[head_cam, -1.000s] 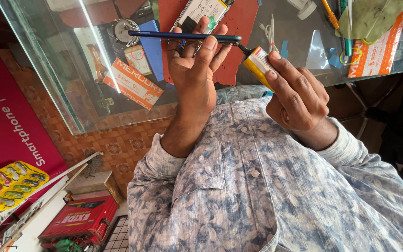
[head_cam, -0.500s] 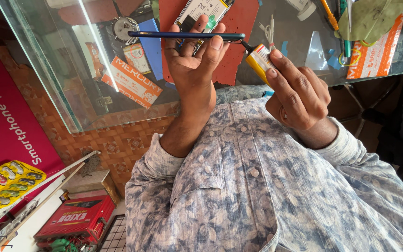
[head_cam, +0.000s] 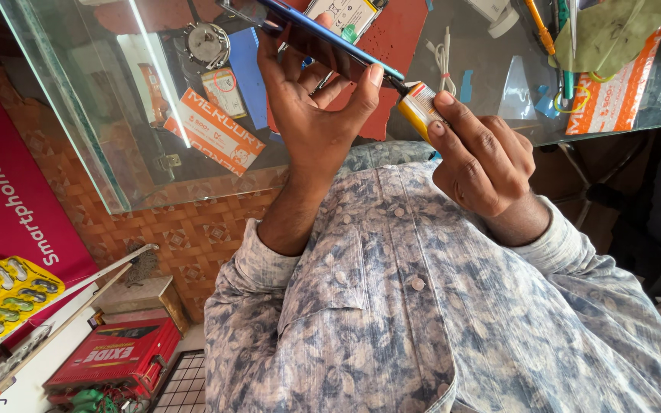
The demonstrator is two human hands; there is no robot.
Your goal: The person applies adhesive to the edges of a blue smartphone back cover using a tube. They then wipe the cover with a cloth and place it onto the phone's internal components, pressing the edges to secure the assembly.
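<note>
My left hand (head_cam: 311, 115) holds a thin dark blue phone (head_cam: 323, 42) edge-on above the glass counter, fingers wrapped along its rim. The phone slopes down to the right. My right hand (head_cam: 483, 164) grips a small yellow and white glue tube (head_cam: 420, 109). The tube's black nozzle touches the phone's lower right end, next to my left fingertip. Both sleeves and the front of my blue patterned shirt (head_cam: 422, 306) fill the lower part of the view.
The glass counter (head_cam: 109, 145) holds a red mat (head_cam: 392, 38), a white cable (head_cam: 444, 57), orange cards (head_cam: 212, 130), a round metal part (head_cam: 208, 42), screwdrivers (head_cam: 541, 27) and a green cloth (head_cam: 613, 30). Below left sit a red box (head_cam: 112, 359) and a yellow blister pack (head_cam: 1, 294).
The phone has tipped from level to sloping, its left end raised. Both hands stay together, with the tube's nozzle kept at the phone's right end.
</note>
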